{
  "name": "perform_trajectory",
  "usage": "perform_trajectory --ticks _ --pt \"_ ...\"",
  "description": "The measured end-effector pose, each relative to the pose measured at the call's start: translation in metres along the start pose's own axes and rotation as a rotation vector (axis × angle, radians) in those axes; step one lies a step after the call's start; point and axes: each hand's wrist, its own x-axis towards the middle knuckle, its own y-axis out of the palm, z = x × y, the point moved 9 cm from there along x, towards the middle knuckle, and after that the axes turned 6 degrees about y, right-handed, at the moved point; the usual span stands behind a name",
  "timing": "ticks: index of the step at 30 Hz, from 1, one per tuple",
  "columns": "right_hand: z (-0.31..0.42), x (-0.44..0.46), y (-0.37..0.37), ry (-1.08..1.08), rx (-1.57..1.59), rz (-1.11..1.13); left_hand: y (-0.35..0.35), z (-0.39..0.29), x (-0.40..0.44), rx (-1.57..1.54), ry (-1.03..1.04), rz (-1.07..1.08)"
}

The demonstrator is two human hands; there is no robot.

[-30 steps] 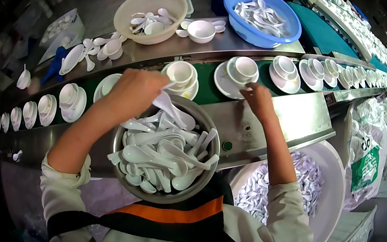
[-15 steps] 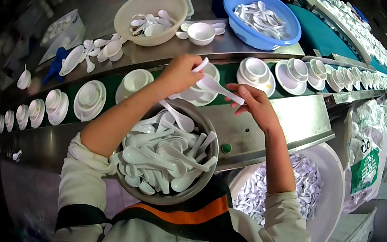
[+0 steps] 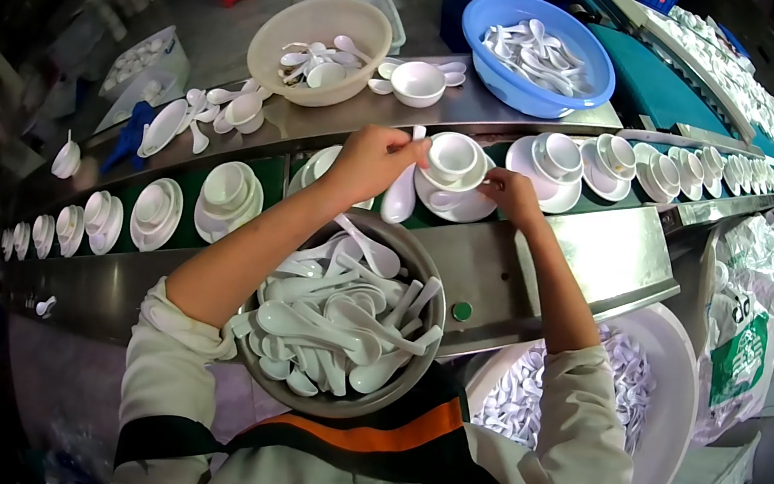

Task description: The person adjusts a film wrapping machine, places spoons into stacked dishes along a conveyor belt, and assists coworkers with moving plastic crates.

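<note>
White and glossy, a spoon [image 3: 400, 196] is grasped by the left hand [image 3: 377, 164], its scoop pointing down toward the wearer. Between the hands, a cup [image 3: 452, 156] sits stacked on a plate [image 3: 465, 213], where a second spoon [image 3: 447, 200] lies on the near side of the cup. The right hand [image 3: 516, 200] has its bent fingers at that plate's edge; whether they grip the second spoon's handle I cannot tell. Below the left hand, a metal bowl [image 3: 335, 407] holds many spoons [image 3: 324, 318]; beyond the right hand stands a blue basin [image 3: 531, 100].
</note>
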Motion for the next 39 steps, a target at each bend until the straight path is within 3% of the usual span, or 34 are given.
perform_trajectory --ticks 2,3,5,6,8,10,12,14,15,17,18,20,21,22,24,26,28,30,31,32,33,34,36,37,39 --pt "0.055 -0.026 -0.016 -0.525 -0.336 -0.418 0.01 0.01 -0.002 -0.341 -0.141 0.055" --pt "0.067 -0.03 -0.017 -0.533 -0.333 -0.414 0.012 0.014 -0.001 -0.413 -0.173 0.076" --pt "0.06 -0.028 -0.019 -0.066 0.3 -0.116 0.017 0.019 0.002 -0.512 -0.155 0.046" --pt "0.076 -0.038 -0.024 -0.061 0.303 -0.104 0.022 0.021 0.003 -0.609 -0.132 0.027" --pt "0.099 -0.056 0.001 0.098 0.877 0.327 0.031 0.027 0.006 -0.654 -0.126 0.02" --pt "0.102 -0.056 -0.002 0.034 0.769 0.281 0.032 0.027 0.005 -0.672 -0.15 0.013" --pt "0.071 -0.049 -0.011 0.131 0.529 0.106 0.022 0.026 -0.005 -0.545 -0.189 0.006" --pt "0.037 -0.042 -0.019 0.137 0.247 -0.105 0.008 0.0 -0.031 0.169 0.097 0.13" --pt "0.022 -0.04 -0.014 0.218 0.19 -0.065 0.004 0.005 -0.045 0.169 0.096 0.126" --pt "0.003 -0.039 0.0 0.348 0.148 -0.023 0.018 -0.005 -0.079 0.652 0.423 0.276" --pt "0.004 -0.037 0.004 0.346 0.137 -0.011 0.018 0.001 -0.086 0.64 0.413 0.269" --pt "0.028 -0.029 0.006 0.131 -0.339 -0.063 0.019 0.009 -0.098 0.805 0.456 0.228" --pt "0.063 -0.038 -0.006 0.148 -0.459 -0.042 0.017 0.012 -0.099 0.827 0.486 0.197" --pt "0.083 -0.042 -0.011 0.141 -0.463 -0.036 0.011 0.015 -0.097 0.824 0.477 0.19" --pt "0.128 -0.053 -0.016 -0.08 -0.008 -0.002 -0.004 0.014 -0.093 0.824 0.428 0.185" --pt "0.177 -0.072 -0.016 -0.267 0.306 0.17 -0.016 -0.014 -0.09 0.723 0.426 0.16" --pt "0.2 -0.084 -0.013 -0.413 0.194 0.181 -0.023 -0.015 -0.078 0.318 0.176 0.163" --pt "0.174 -0.075 -0.008 -0.182 0.352 0.218 -0.018 -0.016 -0.07 0.265 0.231 0.14" --pt "0.169 -0.073 -0.012 -0.186 0.344 0.208 -0.032 -0.026 -0.071 0.282 0.331 -0.097" --pt "0.145 -0.068 -0.015 -0.011 0.267 0.187 -0.045 -0.035 -0.08 0.293 0.424 -0.333" --pt "0.118 -0.066 -0.019 0.167 0.193 0.163 -0.043 -0.032 -0.084 0.384 0.369 -0.266" --pt "0.099 -0.063 -0.017 0.171 0.191 0.158 -0.047 -0.034 -0.093 0.38 0.375 -0.264" --pt "0.038 -0.052 0.0 0.297 -0.027 0.103 -0.003 0.004 -0.111 0.671 0.107 0.389" --pt "0.021 -0.044 0.014 0.299 -0.026 0.106 -0.001 0.01 -0.119 0.669 0.104 0.392" --pt "0.02 -0.032 0.018 0.182 -0.225 -0.047 0.016 0.032 -0.138 0.847 0.12 0.605"
